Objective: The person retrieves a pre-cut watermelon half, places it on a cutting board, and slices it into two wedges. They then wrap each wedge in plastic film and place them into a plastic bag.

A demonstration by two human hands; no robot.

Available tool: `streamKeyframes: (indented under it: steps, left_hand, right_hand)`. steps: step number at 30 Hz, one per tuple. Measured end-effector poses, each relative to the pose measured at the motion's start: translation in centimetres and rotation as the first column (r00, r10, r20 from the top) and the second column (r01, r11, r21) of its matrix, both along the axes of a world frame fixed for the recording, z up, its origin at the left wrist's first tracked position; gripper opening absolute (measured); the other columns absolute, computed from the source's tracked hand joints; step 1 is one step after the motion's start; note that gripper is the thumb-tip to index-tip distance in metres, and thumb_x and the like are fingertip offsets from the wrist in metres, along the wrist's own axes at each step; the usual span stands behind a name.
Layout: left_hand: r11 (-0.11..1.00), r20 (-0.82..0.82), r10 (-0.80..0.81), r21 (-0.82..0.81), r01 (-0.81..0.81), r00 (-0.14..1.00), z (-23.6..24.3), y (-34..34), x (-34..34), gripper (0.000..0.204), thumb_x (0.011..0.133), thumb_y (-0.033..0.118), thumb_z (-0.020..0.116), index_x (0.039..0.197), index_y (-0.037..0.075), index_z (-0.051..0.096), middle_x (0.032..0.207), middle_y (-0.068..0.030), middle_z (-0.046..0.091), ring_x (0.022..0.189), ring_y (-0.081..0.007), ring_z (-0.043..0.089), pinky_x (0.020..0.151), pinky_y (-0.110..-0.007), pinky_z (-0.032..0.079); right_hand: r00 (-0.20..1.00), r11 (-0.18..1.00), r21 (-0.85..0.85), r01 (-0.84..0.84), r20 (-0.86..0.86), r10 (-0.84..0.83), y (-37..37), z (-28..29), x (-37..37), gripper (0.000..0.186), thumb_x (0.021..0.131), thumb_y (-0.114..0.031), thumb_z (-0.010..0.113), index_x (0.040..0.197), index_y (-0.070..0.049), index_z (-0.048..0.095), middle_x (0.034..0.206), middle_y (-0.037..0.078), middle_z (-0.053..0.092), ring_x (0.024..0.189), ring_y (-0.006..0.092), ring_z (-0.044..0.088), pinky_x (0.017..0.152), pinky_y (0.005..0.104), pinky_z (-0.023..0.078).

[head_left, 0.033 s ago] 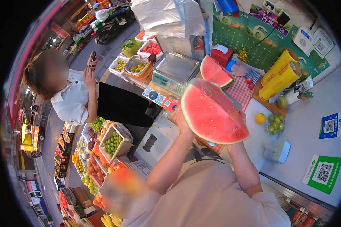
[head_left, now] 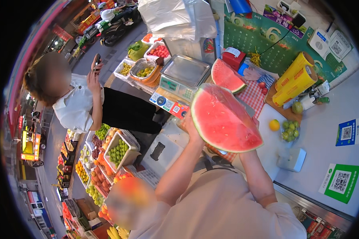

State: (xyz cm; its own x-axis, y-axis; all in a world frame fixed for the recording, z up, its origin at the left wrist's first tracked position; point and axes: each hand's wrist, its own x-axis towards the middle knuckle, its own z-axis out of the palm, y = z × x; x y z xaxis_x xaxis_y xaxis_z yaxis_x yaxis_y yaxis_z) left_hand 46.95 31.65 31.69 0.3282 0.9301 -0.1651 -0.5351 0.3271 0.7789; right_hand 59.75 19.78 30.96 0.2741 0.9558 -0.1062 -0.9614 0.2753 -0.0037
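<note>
I hold up a large cut half of watermelon (head_left: 223,119), its red face toward me and covered in clear film. My left hand (head_left: 190,128) grips its left rim from below. Only the fingertips of my right hand (head_left: 254,120) show at its right edge; the rest is hidden behind the fruit. Both forearms rise from my beige shirt at the bottom. The melon hangs above the counter, just in front of a red-checked cloth (head_left: 254,96).
A second watermelon wedge (head_left: 226,75) lies behind, next to a steel weighing scale (head_left: 183,73). Yellow film rolls (head_left: 293,79), small green fruits (head_left: 290,130) and an orange (head_left: 274,125) sit right. A person in white holds a phone (head_left: 96,59) beside fruit crates (head_left: 119,151).
</note>
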Motion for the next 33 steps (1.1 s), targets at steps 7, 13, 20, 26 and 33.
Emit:
streamKeyframes:
  steps: [7, 13, 20, 26, 33]
  left_hand:
    - [0.945, 0.320, -0.315, 0.019, 0.326, 0.894, 5.3, 4.0, -5.4, 0.069, 0.095, 0.057, 0.025, 0.145, 0.009, 0.025, 0.141, -0.0142, 0.038, 0.126, -0.0274, 0.043, 0.105, -0.042, 0.036]
    - [0.954, 0.451, -0.198, -0.116, 0.277, 0.870, 1.3, 2.3, -10.5, 0.067, 0.093, 0.051, 0.035, 0.138, 0.001, 0.035, 0.140, -0.0131, 0.042, 0.127, -0.0286, 0.042, 0.106, -0.044, 0.033]
    - [0.990, 0.438, 0.063, -0.141, -0.001, 0.897, -2.0, -2.8, -13.3, 0.065, 0.092, 0.050, 0.038, 0.134, 0.002, 0.041, 0.135, -0.0133, 0.047, 0.123, -0.0291, 0.046, 0.102, -0.045, 0.039]
    - [0.962, 0.400, 0.262, -0.177, -0.206, 0.878, -1.5, -8.5, -14.4, 0.058, 0.091, 0.046, 0.039, 0.130, 0.003, 0.045, 0.134, -0.0126, 0.049, 0.122, -0.0293, 0.047, 0.102, -0.046, 0.039]
    - [0.914, 0.358, 0.395, -0.245, -0.323, 0.846, -1.3, -13.3, -15.3, 0.055, 0.091, 0.044, 0.039, 0.126, 0.003, 0.050, 0.129, -0.0134, 0.053, 0.117, -0.0301, 0.051, 0.099, -0.046, 0.042]
  right_hand:
    - [0.994, 0.975, -0.217, -0.052, 0.086, 0.072, 2.1, 1.4, -1.9, 0.061, 0.087, -0.049, 0.042, 0.128, -0.004, 0.050, 0.128, 0.014, 0.054, 0.115, 0.0325, 0.052, 0.100, 0.0453, 0.038]
    - [0.958, 0.914, -0.301, -0.271, 0.009, 0.287, 4.0, 1.7, -3.6, 0.062, 0.090, -0.053, 0.039, 0.127, -0.005, 0.050, 0.126, 0.014, 0.054, 0.114, 0.0315, 0.053, 0.099, 0.0450, 0.039]
    - [0.844, 0.855, -0.083, -0.511, 0.138, 0.518, 4.9, 1.3, -4.2, 0.049, 0.096, -0.039, 0.035, 0.127, -0.004, 0.050, 0.126, 0.015, 0.054, 0.113, 0.0296, 0.054, 0.098, 0.0419, 0.042]
    - [0.796, 0.823, -0.205, -0.530, 0.214, 0.566, 4.4, 3.0, -5.4, 0.040, 0.097, -0.025, 0.034, 0.127, -0.002, 0.049, 0.124, 0.015, 0.054, 0.112, 0.0270, 0.055, 0.098, 0.0388, 0.044]
    - [0.678, 0.711, -0.148, -0.687, 0.221, 0.701, 2.0, -1.5, -6.3, 0.038, 0.097, -0.024, 0.035, 0.123, -0.002, 0.051, 0.121, 0.014, 0.056, 0.108, 0.0253, 0.056, 0.096, 0.0376, 0.045]
